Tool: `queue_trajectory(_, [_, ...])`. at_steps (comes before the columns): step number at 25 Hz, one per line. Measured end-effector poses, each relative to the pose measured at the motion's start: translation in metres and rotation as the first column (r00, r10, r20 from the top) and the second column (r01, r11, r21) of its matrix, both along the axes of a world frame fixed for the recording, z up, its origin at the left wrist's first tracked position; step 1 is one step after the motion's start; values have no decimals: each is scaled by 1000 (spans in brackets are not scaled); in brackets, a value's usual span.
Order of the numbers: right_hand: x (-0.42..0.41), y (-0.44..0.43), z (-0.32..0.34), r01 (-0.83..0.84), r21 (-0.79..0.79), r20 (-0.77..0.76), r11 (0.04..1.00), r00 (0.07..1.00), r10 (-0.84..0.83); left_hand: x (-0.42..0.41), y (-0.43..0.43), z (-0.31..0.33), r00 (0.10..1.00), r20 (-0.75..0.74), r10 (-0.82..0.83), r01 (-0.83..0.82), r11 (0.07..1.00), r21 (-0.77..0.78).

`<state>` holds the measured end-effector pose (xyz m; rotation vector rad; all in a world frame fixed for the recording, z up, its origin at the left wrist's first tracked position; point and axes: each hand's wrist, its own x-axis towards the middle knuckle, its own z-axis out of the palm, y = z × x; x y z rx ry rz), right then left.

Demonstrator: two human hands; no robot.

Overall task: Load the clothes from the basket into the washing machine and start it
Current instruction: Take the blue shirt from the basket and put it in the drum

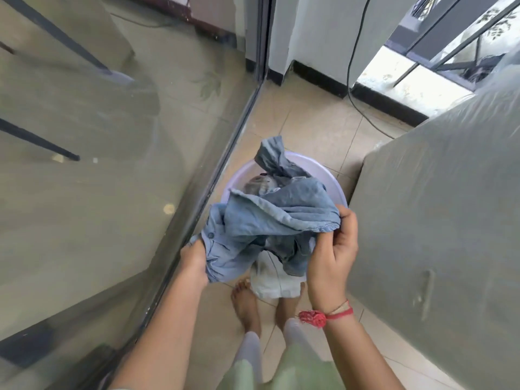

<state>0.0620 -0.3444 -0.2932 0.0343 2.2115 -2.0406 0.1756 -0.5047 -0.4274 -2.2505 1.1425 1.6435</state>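
Gripping the blue denim garment [270, 218] at opposite edges, the left hand [194, 263] and the right hand [334, 254] hold it bunched above the pale basket [334, 178] on the floor, probably to lift it towards what looks like the covered washing machine [436, 206] alongside.

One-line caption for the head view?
Left hand and right hand grip blue denim clothes above a lavender basin on tiled floor.
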Motion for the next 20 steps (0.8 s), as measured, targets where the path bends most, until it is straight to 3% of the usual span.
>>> queue_trajectory(3, [-14,9,30,12,40,-31,999,999,-11,-5,-8,49,992,-112,57,-66,995,-80])
queue_trajectory(7, [-36,20,105,13,91,-90,996,996,-5,-19,-25,168,925,-359,129,-215,953,-212])
queue_trajectory(15, [-33,52,283,-1,225,-283,974,957,67,-54,-29,416,756,-645,-112,-246,865,-438])
queue_trajectory(20, [-39,99,375,52,123,-391,991,920,0,-80,-21,554,568,-743,-355,-275,768,-578])
